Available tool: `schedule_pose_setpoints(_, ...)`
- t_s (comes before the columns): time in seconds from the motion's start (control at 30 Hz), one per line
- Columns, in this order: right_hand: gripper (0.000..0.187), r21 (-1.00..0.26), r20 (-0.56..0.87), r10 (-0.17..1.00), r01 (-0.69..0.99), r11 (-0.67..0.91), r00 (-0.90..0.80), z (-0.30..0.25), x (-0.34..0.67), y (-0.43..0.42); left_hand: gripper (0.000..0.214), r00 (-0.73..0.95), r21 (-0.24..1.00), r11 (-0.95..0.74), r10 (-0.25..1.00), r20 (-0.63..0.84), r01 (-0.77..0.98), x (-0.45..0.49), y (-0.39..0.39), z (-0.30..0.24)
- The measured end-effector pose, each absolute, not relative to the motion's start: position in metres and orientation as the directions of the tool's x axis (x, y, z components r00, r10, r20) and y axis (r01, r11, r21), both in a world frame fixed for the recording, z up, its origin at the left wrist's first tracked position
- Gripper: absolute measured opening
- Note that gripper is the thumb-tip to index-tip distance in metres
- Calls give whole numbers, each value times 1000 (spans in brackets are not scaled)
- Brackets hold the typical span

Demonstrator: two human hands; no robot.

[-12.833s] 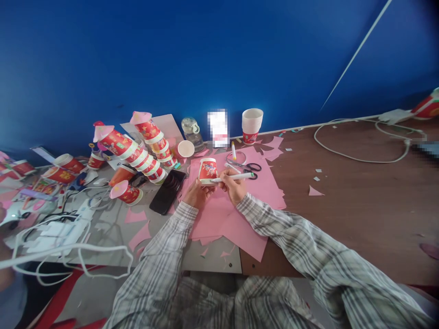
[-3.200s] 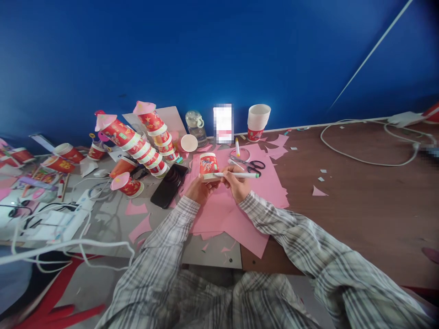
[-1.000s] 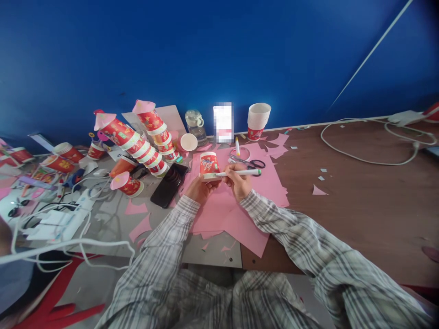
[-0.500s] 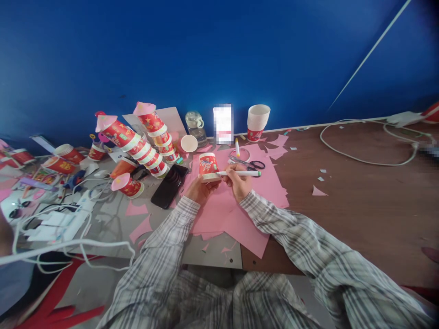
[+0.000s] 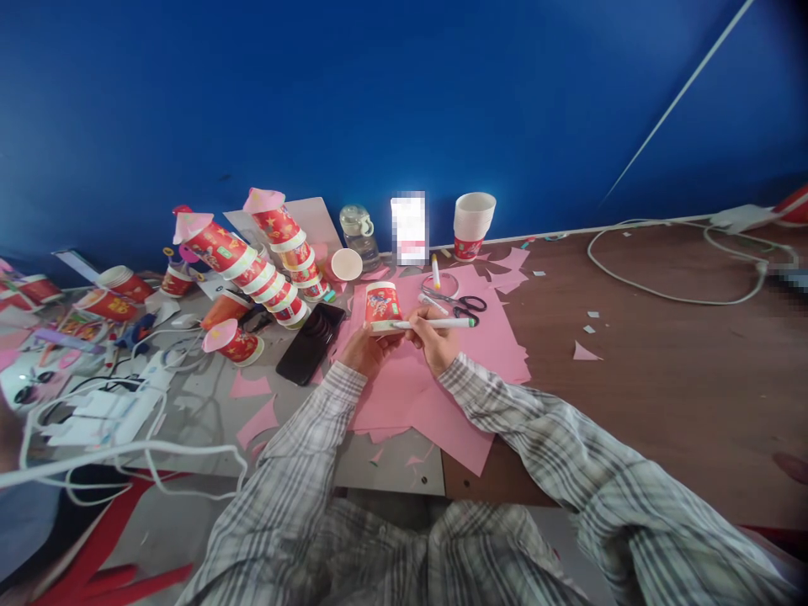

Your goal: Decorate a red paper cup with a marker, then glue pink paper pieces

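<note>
A red printed paper cup [image 5: 383, 303], upside down with its white rim toward me, is gripped by my left hand [image 5: 366, 349] from the near side. Closed round a white marker with a green end [image 5: 451, 323] is my right hand [image 5: 434, 338]; the marker's tip meets the cup's pale rim band. Both hands are over pink paper sheets [image 5: 442, 396]. Black-handled scissors [image 5: 470, 305] and a roll of tape [image 5: 448, 284] lie just beyond my right hand, near a yellow-and-white marker [image 5: 435, 272]. Left of my left hand rests a black phone [image 5: 311, 343].
Two leaning stacks of red cups with pink cone tops [image 5: 252, 273] stand at the left, beside a water bottle [image 5: 358, 236]. Nested white cups [image 5: 473, 223] are at the back. White cables and a power strip [image 5: 119, 404] cover the left; a cable loop [image 5: 682, 295] lies right.
My right hand has shifted slightly left, carrying the marker's tip leftward along the cup's rim band. My left hand keeps the cup in nearly the same place.
</note>
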State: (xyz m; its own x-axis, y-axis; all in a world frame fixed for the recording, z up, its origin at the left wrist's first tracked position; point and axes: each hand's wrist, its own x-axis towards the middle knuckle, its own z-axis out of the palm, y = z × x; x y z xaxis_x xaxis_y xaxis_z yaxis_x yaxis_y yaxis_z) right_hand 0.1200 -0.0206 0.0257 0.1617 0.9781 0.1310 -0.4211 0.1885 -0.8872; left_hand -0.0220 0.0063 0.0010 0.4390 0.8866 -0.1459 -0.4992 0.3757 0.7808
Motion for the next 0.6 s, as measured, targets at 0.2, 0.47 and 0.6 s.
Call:
schedule_pose_setpoints(0.2,23,-877,142,974,-435,206,176,25,121,-20,62,417,788,356,898,-140,-502,-22,6,1)
schedule_pose_setpoints(0.47,20,-881,135,965,-418,221,225,24,121,-17,62,436,770,387,886,-158,-508,-23,7,1)
schedule_pose_setpoints(0.6,19,-881,139,981,-434,186,138,21,121,-19,59,431,777,376,889,-150,-504,-24,7,0)
